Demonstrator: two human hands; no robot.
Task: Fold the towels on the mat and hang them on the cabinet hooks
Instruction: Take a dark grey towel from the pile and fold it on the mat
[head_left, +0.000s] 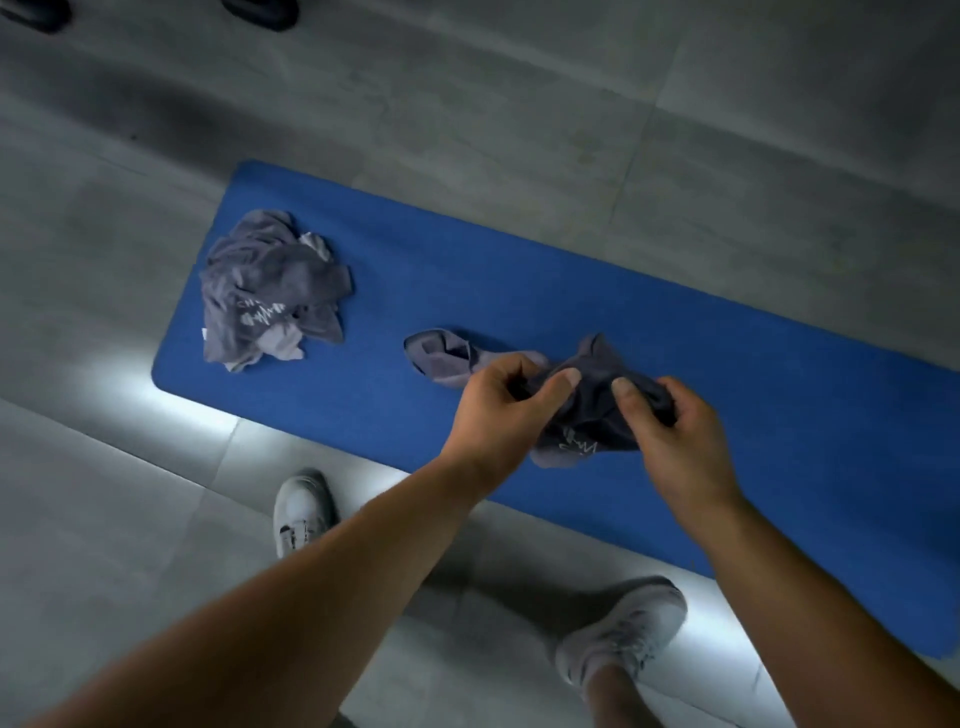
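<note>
A blue mat (519, 291) lies across the grey tiled floor. My left hand (498, 410) and my right hand (675, 431) both pinch a bunched dark grey towel (592, 410) above the mat's middle, thumbs on top. A white print shows on its lower edge. One end of this towel (441, 353) trails left onto the mat. A second crumpled grey towel (270, 291) with white print lies in a heap at the mat's left end. No cabinet or hooks are in view.
My two white shoes (304, 506) (623, 629) stand on the floor tiles at the mat's near edge. Two dark shoes (260, 10) show at the top left edge. Bright light patches fall along the mat's near side.
</note>
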